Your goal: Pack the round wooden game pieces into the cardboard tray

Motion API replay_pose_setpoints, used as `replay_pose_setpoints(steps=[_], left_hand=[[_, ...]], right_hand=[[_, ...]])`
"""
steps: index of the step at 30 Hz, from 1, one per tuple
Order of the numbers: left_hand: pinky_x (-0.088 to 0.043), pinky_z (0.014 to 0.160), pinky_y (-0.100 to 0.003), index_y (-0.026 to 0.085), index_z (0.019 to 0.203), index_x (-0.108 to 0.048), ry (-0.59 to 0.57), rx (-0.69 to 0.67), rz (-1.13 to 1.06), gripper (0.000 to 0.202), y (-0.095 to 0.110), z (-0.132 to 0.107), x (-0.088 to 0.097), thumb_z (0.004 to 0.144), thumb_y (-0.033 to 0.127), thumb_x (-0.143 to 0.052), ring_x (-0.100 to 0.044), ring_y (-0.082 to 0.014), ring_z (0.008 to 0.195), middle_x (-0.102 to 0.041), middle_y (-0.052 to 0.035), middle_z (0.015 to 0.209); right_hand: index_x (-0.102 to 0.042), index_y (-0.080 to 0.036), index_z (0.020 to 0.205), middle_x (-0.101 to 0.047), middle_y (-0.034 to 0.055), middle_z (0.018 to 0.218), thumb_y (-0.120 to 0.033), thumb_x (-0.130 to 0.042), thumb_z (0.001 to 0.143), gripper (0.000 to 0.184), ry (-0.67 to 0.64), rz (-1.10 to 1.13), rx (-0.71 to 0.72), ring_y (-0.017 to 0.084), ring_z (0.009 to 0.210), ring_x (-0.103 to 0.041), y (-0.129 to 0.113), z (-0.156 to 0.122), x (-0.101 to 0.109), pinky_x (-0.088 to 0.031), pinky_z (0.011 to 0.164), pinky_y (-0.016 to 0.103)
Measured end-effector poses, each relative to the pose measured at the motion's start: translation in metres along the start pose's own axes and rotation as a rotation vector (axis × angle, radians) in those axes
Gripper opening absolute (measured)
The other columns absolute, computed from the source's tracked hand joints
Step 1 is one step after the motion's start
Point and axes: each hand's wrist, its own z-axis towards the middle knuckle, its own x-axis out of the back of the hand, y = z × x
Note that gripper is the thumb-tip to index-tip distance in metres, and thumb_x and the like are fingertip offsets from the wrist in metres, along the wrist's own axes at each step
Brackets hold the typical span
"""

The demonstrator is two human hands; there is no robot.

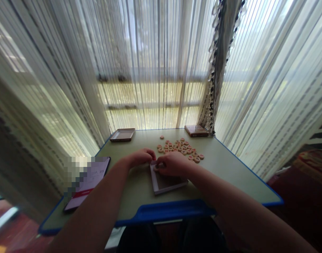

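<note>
A shallow white-walled box (167, 189) lies open on the table in front of me. My left hand (145, 155) is at its far left corner, with curled fingers closed on the rim. Over the box reaches my right hand (174, 163), fingers pinched round a round wooden Chinese chess piece at the inside of the left wall; the hand hides most of that piece and part of the box floor. Just beyond both hands, several loose Chinese chess pieces (184, 151) with red or dark characters lie in a cluster. One single piece (162, 137) sits apart, farther back.
The pale green table (224, 172) has a blue edge. A shallow brown-rimmed lid or tray (122, 134) rests at the back left, and a flat brown box (196, 130) at the back right. On the left lies a tablet (91, 181). Sheer curtains (155, 63) hang behind the table.
</note>
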Motion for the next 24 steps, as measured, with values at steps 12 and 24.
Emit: replay_pose_setpoints(steps=[12, 24], left_hand=[[-0.035, 0.057, -0.025, 0.013, 0.068, -0.061, -0.049, -0.037, -0.007, 0.024, -0.002, -0.003, 0.005, 0.046, 0.017, -0.051, -0.047, -0.0133, 0.059, -0.057, 0.0013, 0.059], [-0.040, 0.065, -0.025, 0.015, 0.078, -0.064, -0.051, -0.091, 0.161, 0.024, -0.004, -0.003, 0.003, 0.057, 0.026, -0.061, -0.055, -0.0158, 0.071, -0.062, -0.0011, 0.073]], right_hand=[[-0.064, -0.031, 0.098, -0.068, 0.0032, 0.086, -0.055, -0.040, 0.079, 0.040, 0.048, 0.007, -0.036, 0.020, 0.080, -0.061, -0.004, 0.006, -0.004, -0.039, 0.064, 0.024], [-0.066, -0.028, 0.092, -0.067, 0.0035, 0.082, -0.043, -0.047, 0.076, 0.029, 0.086, 0.002, -0.112, 0.018, 0.075, -0.059, 0.015, 0.000, 0.008, -0.036, 0.061, 0.024]])
